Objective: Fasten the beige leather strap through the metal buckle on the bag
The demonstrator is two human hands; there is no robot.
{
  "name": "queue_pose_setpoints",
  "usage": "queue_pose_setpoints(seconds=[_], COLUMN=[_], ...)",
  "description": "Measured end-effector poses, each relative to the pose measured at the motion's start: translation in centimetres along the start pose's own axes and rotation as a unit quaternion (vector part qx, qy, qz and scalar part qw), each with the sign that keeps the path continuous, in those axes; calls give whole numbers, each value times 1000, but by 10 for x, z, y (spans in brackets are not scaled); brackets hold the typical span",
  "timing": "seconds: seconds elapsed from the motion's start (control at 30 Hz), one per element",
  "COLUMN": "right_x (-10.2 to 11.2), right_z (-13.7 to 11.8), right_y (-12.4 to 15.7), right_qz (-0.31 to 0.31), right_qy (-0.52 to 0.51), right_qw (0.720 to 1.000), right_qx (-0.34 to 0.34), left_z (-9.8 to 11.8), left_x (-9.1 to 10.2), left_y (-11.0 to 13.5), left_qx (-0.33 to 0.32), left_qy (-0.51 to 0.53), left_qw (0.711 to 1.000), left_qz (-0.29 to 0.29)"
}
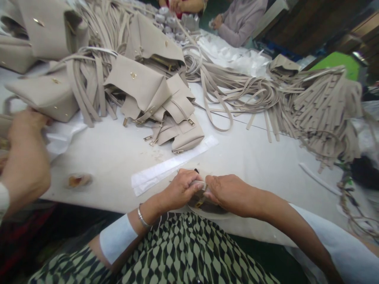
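Clear plastic (233, 57) heaped toward back; green object (340, 60) upper right; tangled cords (352, 215) lower right; white strip (174, 164) on table (254, 157).

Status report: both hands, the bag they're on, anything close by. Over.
Left hand, right hand: both gripping bag. Bag partly hidden by them. White paper strip lies just beyond.

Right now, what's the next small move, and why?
Probably steady the bag piece with the left hand and ease the right hand slightly aside: the left pinches its pale edge, and the right, close against it, hides part of the piece.
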State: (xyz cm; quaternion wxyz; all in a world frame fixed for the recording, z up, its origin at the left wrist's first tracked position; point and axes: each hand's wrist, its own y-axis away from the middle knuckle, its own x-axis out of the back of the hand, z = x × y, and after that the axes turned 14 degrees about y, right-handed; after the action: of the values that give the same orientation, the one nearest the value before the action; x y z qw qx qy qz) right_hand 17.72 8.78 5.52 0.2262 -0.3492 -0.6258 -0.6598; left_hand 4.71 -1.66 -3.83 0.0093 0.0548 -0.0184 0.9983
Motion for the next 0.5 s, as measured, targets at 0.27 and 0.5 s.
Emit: queue_pose_setpoints(seconds=[0.27,0.5], right_x=[10,17], right_z=[24,25], right_y=[5,22], right_qz=[2,-2], right_qy=[-104,-55], right_qw=[994,998], right_qx=[-32,-36], left_z=[-1,-4], left_x=[2,16], left_y=[3,-3], left_qx=[23,142], left_qy=[31,242], left_qw=[999,960], left_qz=[11,-4])
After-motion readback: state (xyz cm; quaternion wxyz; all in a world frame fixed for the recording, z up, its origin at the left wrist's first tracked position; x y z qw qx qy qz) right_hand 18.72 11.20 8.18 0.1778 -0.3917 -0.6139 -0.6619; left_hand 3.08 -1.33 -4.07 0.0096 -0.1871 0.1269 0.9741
